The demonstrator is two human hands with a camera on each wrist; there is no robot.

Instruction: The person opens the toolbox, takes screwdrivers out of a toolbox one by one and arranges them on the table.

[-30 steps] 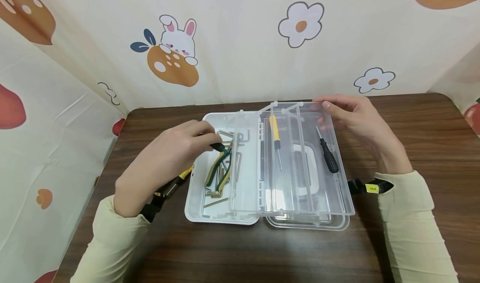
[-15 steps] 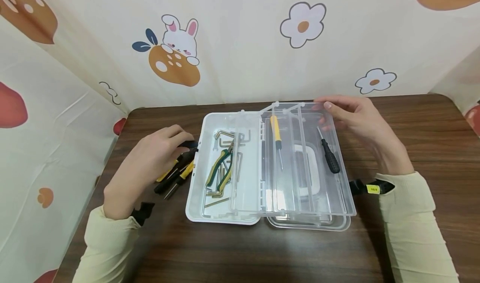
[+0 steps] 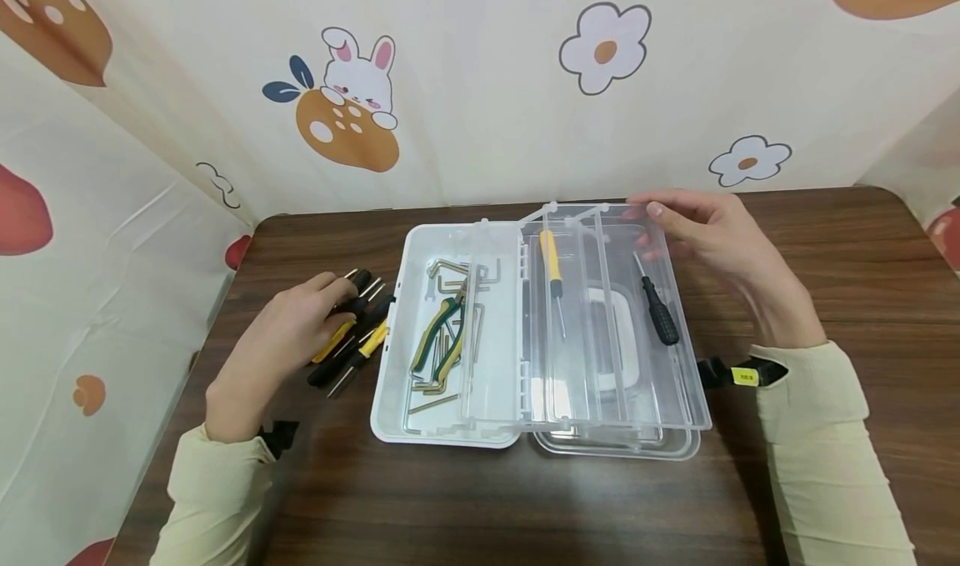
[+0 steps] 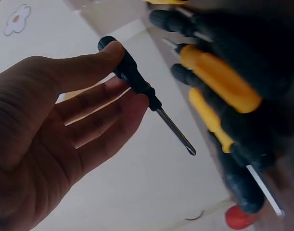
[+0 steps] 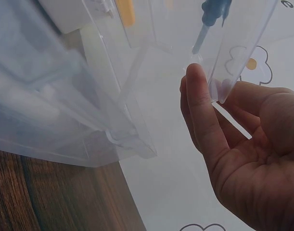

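Note:
Between thumb and fingertips my left hand [image 3: 281, 324] pinches a small black screwdriver [image 4: 132, 74] with a cross tip. It is over a pile of black and yellow screwdrivers [image 3: 372, 339] left of the white toolbox [image 3: 384, 399]. Inside the box lie pliers [image 3: 426, 345] with green and yellow handles and several hex keys [image 3: 448, 267]. My right hand [image 3: 735, 257] grips the far right corner of a raised clear compartment tray [image 3: 686, 408], thumb on its edge and other fingers behind. A yellow-handled screwdriver [image 3: 551, 257] and a black-handled screwdriver [image 3: 660, 312] lie in the tray.
The box's clear lid [image 3: 615, 445] lies folded back under the tray, on the dark wood table [image 3: 570, 516]. A white patterned cloth wall [image 3: 480, 116] rises right behind the table's far edge, and another stands to the left.
My left hand has moved left from above the white toolbox to the screwdriver pile, a dark-handled tool in its fingers. My right hand and the tray have kept still.

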